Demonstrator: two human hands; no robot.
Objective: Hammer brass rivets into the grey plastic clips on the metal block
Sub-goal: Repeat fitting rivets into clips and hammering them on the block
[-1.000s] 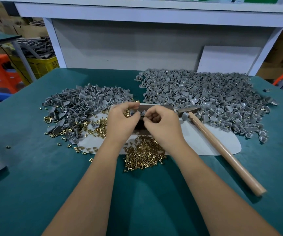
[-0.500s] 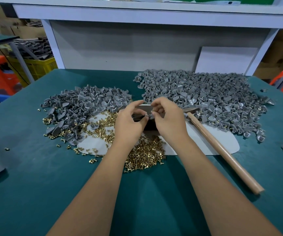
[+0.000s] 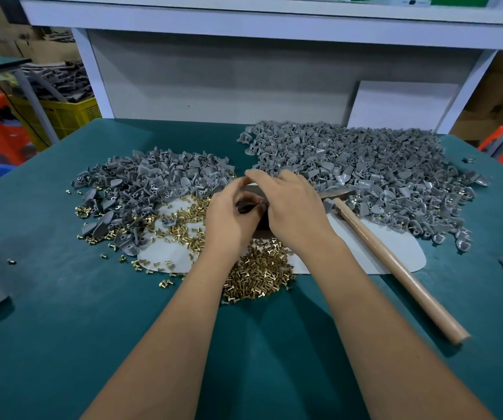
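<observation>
1. My left hand (image 3: 229, 219) and right hand (image 3: 292, 207) curl together over the metal block (image 3: 251, 189); what they pinch is hidden.
2. Brass rivets (image 3: 256, 274) lie at 6 o'clock, the hammer (image 3: 389, 256) at 3.

Shiny brass rivets (image 3: 256, 274), matt grey plastic clips (image 3: 365, 165).

We reach both bare forearms forward toward twelve o'clock, our left hand (image 3: 232, 221) and right hand (image 3: 294, 207) meeting knuckle to knuckle, fingers curled inward, though what they pinch stays hidden.
</observation>
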